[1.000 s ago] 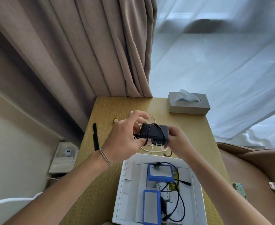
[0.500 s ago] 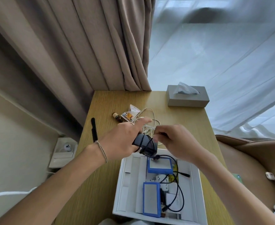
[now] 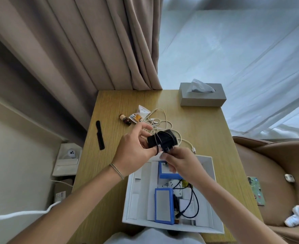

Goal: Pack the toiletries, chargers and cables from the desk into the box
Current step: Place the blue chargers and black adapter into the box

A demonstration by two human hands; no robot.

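Black charger (image 3: pixel 162 140), wound in its cord, is held above the counter (image 3: pixel 207 131) just beyond the box (image 3: pixel 214 199); a second ago it sat further out. Left hand (image 3: pixel 136 152) grips its body, right hand (image 3: pixel 178 162) pinches the cord end. Wrapping looks nearly done. White cable (image 3: pixel 164 124), bottle (image 3: pixel 125 119) and comb (image 3: pixel 100 134) lie beyond the box, unpacked.

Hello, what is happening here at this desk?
A person is packing small things into a white box. The left hand grips a black charger, held above the desk, while the right hand pinches its black cord at the lower edge; the cord is wrapped around the charger. The box already holds two blue cases and a black cable. A white cable, a small bottle, a sachet and a black comb lie on the desk.
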